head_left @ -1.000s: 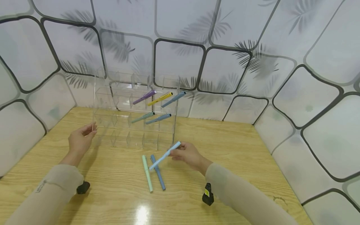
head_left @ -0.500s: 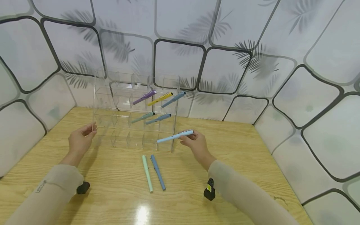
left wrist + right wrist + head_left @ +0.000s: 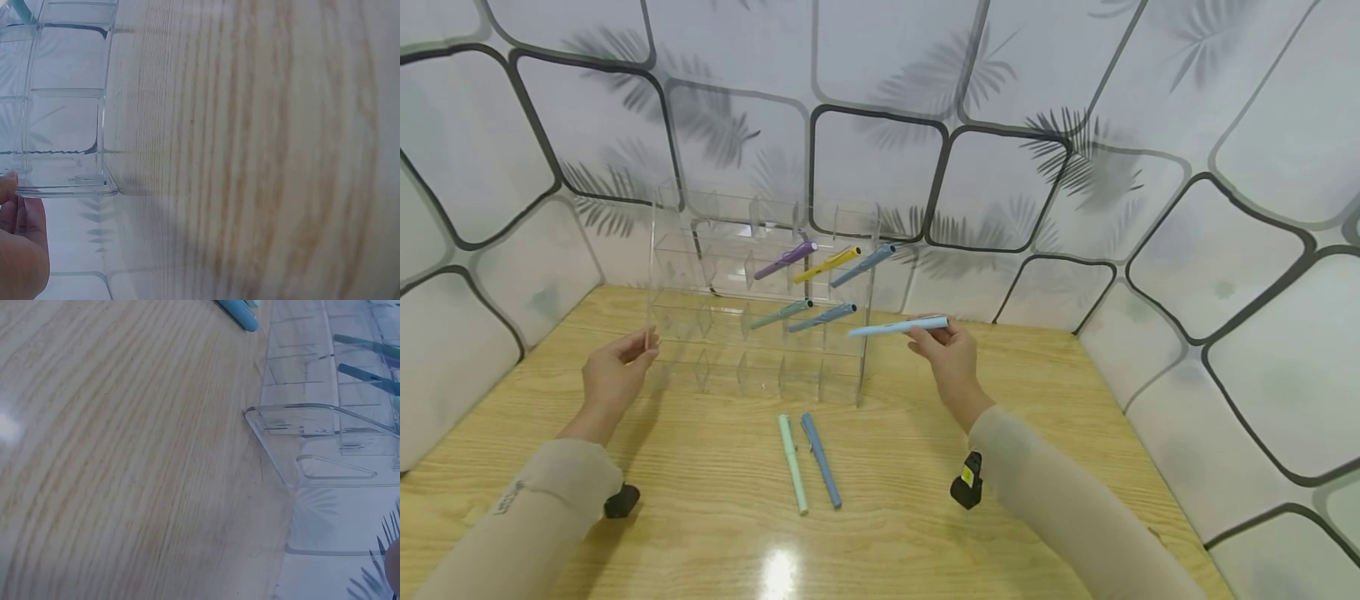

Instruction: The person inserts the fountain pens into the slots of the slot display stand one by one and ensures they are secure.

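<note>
A clear tiered pen rack (image 3: 763, 383) stands on the table. My left hand (image 3: 615, 372) pinches its left side panel; in the left wrist view the thumb and fingers lie on either side of the panel's edge (image 3: 65, 191). My right hand (image 3: 953, 360) holds a light blue pen (image 3: 895, 327) nearly level, its left end close to the rack's right side. On the upper used tier lie a purple pen (image 3: 785, 260), a yellow pen (image 3: 827, 264) and a blue pen (image 3: 863, 265). Below them rest a green pen (image 3: 782, 313) and another blue pen (image 3: 822, 317).
In front of the rack a mint green pen (image 3: 793, 463) and a dark blue pen (image 3: 822, 461) lie side by side on the wooden table (image 3: 700, 517). Patterned cloth walls (image 3: 880, 175) enclose the back and sides.
My right hand has carried the light blue pen up and to the right, from above the two table pens to the rack's right side, levelling it. The left hand has stayed still.
</note>
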A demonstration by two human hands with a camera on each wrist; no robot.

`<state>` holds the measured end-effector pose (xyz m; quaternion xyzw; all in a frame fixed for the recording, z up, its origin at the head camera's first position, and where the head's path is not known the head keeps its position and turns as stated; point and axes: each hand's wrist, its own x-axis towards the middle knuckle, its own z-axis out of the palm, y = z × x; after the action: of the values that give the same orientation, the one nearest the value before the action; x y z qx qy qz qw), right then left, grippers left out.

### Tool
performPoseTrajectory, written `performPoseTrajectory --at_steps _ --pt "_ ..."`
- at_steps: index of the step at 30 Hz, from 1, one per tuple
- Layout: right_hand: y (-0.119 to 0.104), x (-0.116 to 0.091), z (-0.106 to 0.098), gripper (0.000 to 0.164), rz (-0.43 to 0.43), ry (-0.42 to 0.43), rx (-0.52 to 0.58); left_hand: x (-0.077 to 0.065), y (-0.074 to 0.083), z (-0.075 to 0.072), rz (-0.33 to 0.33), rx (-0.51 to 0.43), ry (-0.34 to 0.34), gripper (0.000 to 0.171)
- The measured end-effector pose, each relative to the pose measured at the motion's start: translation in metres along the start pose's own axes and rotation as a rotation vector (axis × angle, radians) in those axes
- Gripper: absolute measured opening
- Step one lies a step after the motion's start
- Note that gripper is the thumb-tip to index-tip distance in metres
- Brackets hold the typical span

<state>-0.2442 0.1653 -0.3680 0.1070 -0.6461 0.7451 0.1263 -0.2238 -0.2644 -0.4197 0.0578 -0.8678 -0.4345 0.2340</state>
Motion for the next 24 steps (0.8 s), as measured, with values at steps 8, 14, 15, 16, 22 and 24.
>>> performPoseTrajectory --at_steps 8,14,15,16,22,24 --pt "-0.003 0.006 0.004 0.02 -0.04 0.046 -0.009 0.0 0.0 0.001 0.012 -0.022 0.008 0.036" --pt "0.001 0.01 0.014 0.019 -0.077 0.039 -0.082 -0.001 0.002 -0.001 -0.005 -0.003 -0.011 0.037" --pt "0.001 0.01 0.015 0.019 -0.081 0.038 -0.101 -0.001 0.002 -0.001 -0.005 0.001 -0.012 0.037" --pt "0.001 0.011 0.017 0.019 -0.083 0.039 -0.123 -0.002 0.002 -0.001 -0.004 0.003 -0.011 0.037" --pt "0.004 0.014 0.028 0.019 -0.066 0.023 -0.209 -0.001 0.001 0.0 0.02 -0.005 0.009 0.036" --pt "0.005 0.014 0.031 0.02 -0.055 0.007 -0.226 -0.001 0.0 0.001 0.024 -0.008 0.011 0.036"
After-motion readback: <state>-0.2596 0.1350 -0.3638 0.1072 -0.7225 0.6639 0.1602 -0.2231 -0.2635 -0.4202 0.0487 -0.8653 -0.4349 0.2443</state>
